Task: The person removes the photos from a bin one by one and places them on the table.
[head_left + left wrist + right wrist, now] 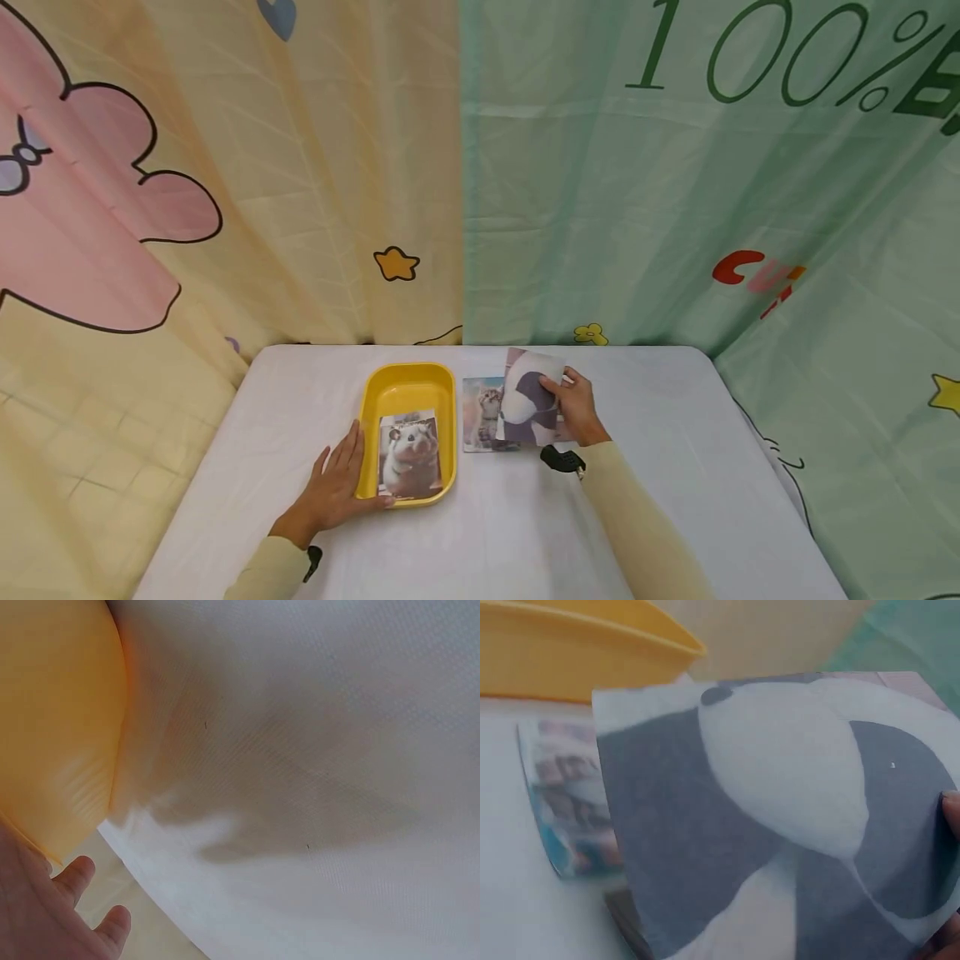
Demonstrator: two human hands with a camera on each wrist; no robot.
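Observation:
My right hand (581, 408) pinches a picture card (517, 404) by its right side, thumb on the printed face. The print is a white and dark grey panda, which fills much of the right wrist view. Behind and under this card a kitten picture card (480, 412) lies on the table, partly covered. Along the left wall of a yellow tray (408, 393) rests my left hand (341, 479), fingers extended and thumb at the near rim. A hamster picture card (411, 467) lies inside the tray's near half, over another card whose edge shows behind it.
Everything stands on a white-covered table (645, 383). A printed curtain (420, 183) hangs beyond its far edge, yellow on the left and green on the right. In the right wrist view, the tray's wall (547, 667) stands left of the cards.

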